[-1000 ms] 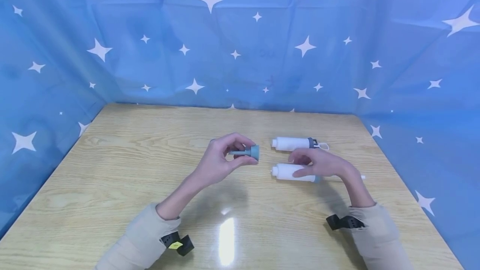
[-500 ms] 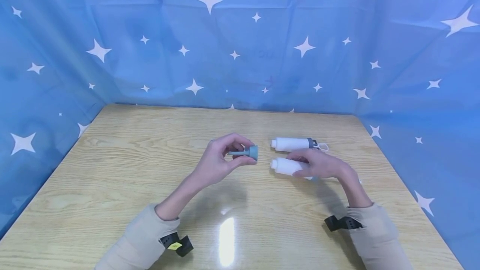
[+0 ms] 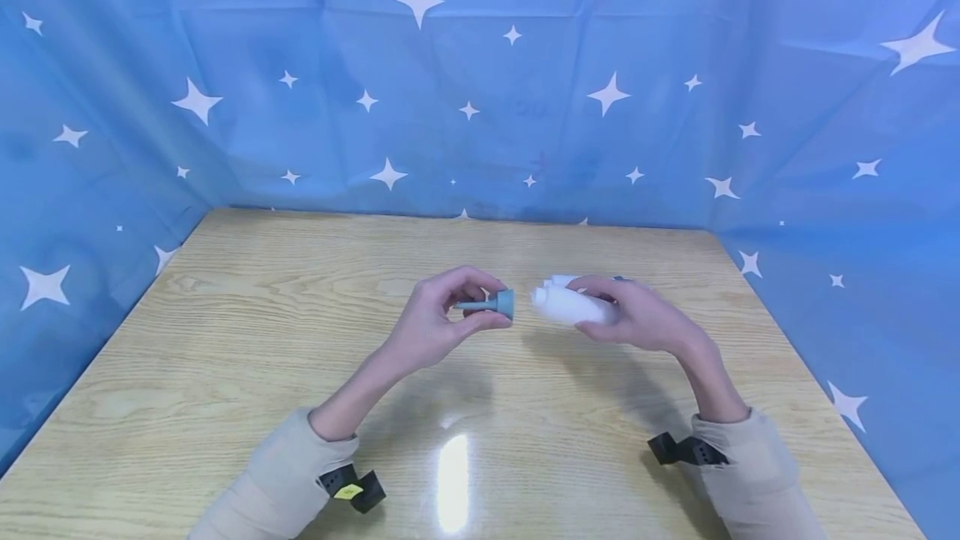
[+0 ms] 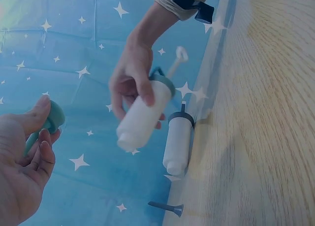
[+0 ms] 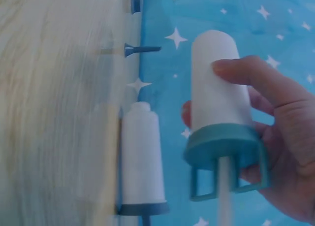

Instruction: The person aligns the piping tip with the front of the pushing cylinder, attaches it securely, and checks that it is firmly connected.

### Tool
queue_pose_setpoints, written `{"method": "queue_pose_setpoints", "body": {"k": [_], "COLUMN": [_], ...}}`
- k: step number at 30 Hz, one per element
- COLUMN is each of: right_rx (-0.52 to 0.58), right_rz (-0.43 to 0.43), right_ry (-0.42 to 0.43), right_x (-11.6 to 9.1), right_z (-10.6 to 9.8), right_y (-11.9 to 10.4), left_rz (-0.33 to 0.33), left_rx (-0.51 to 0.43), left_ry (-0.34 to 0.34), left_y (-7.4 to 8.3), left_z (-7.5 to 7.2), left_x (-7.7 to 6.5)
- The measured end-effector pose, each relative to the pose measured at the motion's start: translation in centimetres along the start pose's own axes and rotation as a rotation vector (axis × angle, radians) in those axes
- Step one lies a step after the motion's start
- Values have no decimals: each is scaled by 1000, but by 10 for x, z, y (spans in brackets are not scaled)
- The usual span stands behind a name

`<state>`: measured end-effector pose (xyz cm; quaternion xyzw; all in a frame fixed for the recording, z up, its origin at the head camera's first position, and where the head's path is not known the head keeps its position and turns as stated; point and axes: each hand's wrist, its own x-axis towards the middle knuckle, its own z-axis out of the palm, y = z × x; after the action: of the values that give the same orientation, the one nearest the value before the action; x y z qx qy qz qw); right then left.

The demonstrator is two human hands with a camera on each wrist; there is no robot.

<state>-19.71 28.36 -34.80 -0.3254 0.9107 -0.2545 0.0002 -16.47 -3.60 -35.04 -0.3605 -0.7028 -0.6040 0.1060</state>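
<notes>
My left hand (image 3: pixel 431 319) pinches a teal nozzle (image 3: pixel 504 304) between thumb and fingers; its wide cup faces right and its narrow stem points left toward the palm. My right hand (image 3: pixel 645 315) grips a white plunger syringe (image 3: pixel 566 304) by its barrel, raised off the table. In the right wrist view this syringe has a teal collar (image 5: pixel 224 140) with finger loops and a pale plunger rod. Its blunt tip points left toward the nozzle, with a gap between them. A second white syringe (image 5: pixel 141 159) with a dark collar lies on the table, mostly hidden in the head view.
A dark blue nozzle (image 4: pixel 170 208) is on the table in the left wrist view. Beyond it a small dark blue piece (image 5: pixel 136 4) shows in the right wrist view. A blue star-patterned cloth (image 3: pixel 465 90) hangs around the wooden table (image 3: pixel 300 273).
My right hand has lifted the teal-collared syringe from the table, moving it up and slightly left toward the nozzle. My left hand with the nozzle has stayed almost still.
</notes>
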Motion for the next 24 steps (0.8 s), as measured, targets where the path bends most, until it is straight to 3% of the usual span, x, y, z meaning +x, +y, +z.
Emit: {"method": "queue_pose_setpoints", "body": {"k": [14, 24], "right_rx": [-49, -46], "right_rz": [-156, -307], "right_ry": [204, 272], "right_x": [0, 1], "right_z": [-8, -12], "right_y": [-42, -59], "left_rz": [-5, -11], "left_rx": [0, 2], "left_ry": [5, 24], "left_y": [0, 2], "left_z": [-2, -3], "left_x": [1, 1]}}
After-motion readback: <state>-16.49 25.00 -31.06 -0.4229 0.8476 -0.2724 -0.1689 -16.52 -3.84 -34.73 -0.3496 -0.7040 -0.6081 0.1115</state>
